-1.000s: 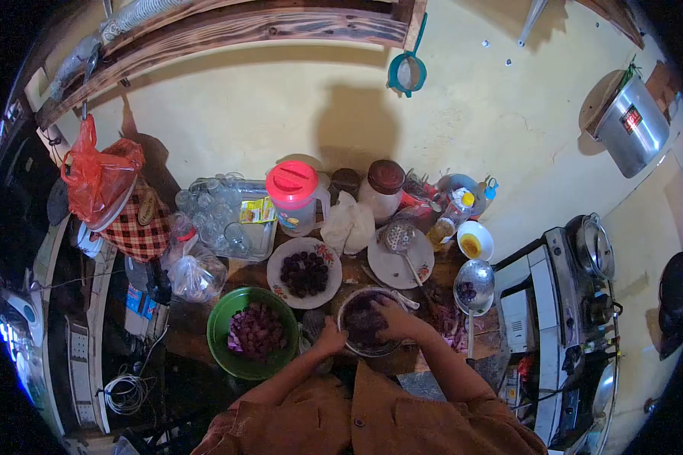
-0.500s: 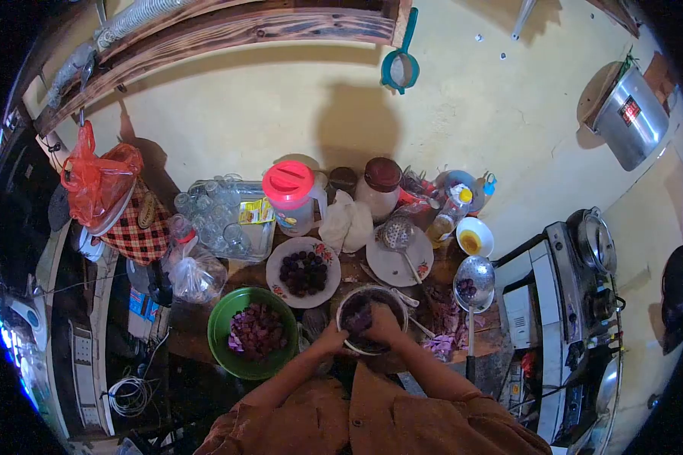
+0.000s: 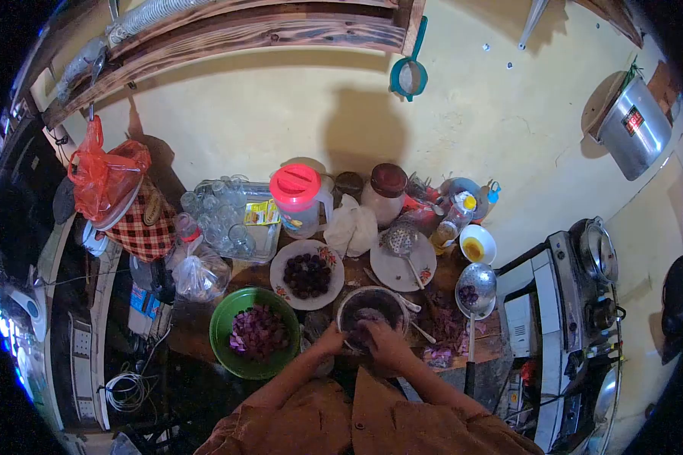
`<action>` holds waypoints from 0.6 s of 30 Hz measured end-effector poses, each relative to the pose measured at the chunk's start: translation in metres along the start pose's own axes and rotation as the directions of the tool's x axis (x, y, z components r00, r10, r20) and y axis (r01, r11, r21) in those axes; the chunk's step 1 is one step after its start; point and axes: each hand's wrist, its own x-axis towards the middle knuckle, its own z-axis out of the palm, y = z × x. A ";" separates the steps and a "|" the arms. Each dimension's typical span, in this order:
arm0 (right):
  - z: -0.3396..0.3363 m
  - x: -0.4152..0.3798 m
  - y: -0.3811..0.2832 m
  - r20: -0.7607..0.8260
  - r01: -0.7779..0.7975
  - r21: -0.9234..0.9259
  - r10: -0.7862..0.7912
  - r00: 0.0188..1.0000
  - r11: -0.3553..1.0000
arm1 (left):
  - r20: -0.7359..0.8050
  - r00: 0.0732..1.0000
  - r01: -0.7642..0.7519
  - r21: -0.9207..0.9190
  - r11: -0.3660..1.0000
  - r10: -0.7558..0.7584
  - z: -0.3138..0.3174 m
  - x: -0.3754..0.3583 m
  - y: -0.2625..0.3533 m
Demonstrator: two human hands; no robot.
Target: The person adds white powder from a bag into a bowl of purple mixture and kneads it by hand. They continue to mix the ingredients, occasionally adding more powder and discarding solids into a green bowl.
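Observation:
A round bowl (image 3: 401,302) with a pale rim stands at the front of the table, with dark purple mash (image 3: 366,313) inside. My left hand (image 3: 331,340) grips the near left side of the bowl. My right hand (image 3: 381,338) reaches in over the near right rim, its curled fingers in the purple mash; the fingertips are partly hidden. Left of the bowl, a green basin (image 3: 218,339) holds purple chunks (image 3: 258,331). Behind it, a floral plate (image 3: 282,288) carries several dark purple balls (image 3: 308,274).
Behind the bowl stands a white plate (image 3: 387,267) with a slotted skimmer (image 3: 401,241). On the right are purple peelings (image 3: 451,326), a long-handled ladle (image 3: 476,288) and a stove (image 3: 573,288). A pink-lidded jug (image 3: 296,201) and a glass tray (image 3: 262,239) stand behind.
My right hand has drawn slightly back and up in the bowl, showing more of the mash. My left hand stays at the bowl's side. The whole view has shifted slightly.

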 end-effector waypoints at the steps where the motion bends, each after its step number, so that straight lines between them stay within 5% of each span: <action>1: -0.001 0.000 0.006 0.068 -0.105 0.243 0.091 0.994 0.964 | 0.013 1.000 0.006 -0.033 0.999 -0.006 0.001 0.002 -0.004; 4: -0.023 0.013 0.012 -0.051 -0.176 0.233 0.193 0.980 0.957 | 0.037 0.998 0.053 -0.091 0.994 -0.050 -0.002 0.009 -0.014; 8: -0.007 0.030 0.028 -0.194 -0.125 0.065 0.135 0.972 0.990 | 0.005 0.993 0.114 -0.152 0.982 -0.115 0.004 -0.009 0.006; 10: 0.021 0.032 0.034 0.118 -0.216 0.290 0.189 0.975 0.932 | -0.046 0.994 0.101 -0.022 0.995 -0.102 0.007 -0.015 0.015; 11: 0.027 0.033 0.034 0.120 -0.216 0.290 0.189 0.975 0.932 | -0.095 0.992 0.092 0.110 0.990 -0.082 0.008 -0.017 0.019; 18: 0.035 0.036 0.023 0.252 -0.260 0.167 0.214 0.944 0.951 | -0.073 0.997 0.043 0.041 0.998 -0.040 0.008 -0.027 0.027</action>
